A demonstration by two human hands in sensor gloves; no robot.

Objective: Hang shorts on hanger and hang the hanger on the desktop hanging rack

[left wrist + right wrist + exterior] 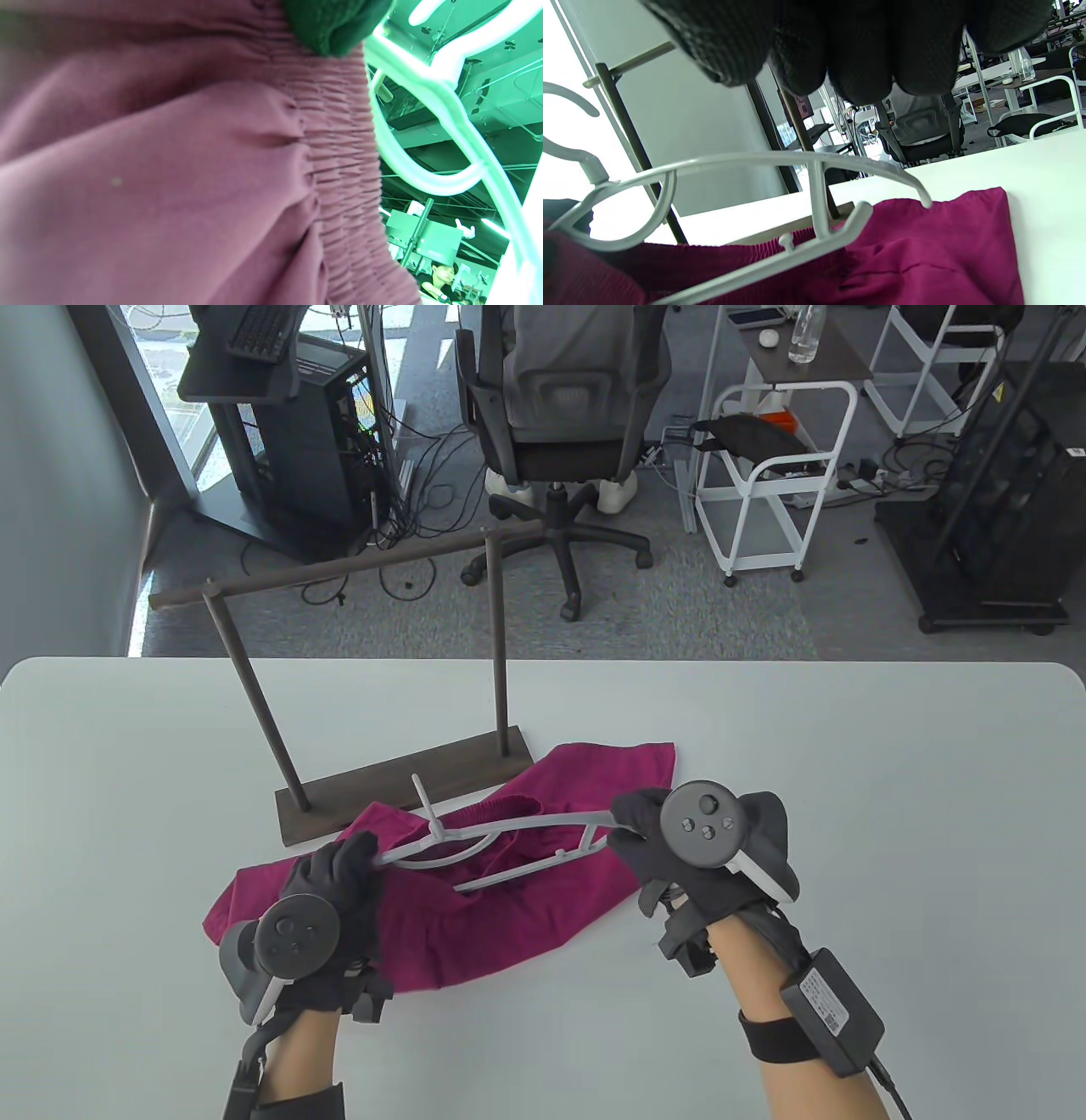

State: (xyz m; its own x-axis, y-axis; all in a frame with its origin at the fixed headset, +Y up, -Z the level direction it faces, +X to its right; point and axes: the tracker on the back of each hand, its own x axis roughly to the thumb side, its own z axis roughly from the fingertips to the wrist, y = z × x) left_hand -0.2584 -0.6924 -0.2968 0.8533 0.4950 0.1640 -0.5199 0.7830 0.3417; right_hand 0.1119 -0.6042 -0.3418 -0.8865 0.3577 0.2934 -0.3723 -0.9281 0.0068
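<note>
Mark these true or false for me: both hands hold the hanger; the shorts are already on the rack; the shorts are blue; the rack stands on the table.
1. Both hands hold the hanger: true, the left hand at one end, the right hand at the other.
2. The shorts hang on the rack: false, they lie on the table.
3. The shorts are blue: false, magenta.
4. The rack stands on the table: true.

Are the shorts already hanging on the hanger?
Not yet. The shorts lie on the table; the hanger, gripped by left hand and right hand, sits above them.
</note>
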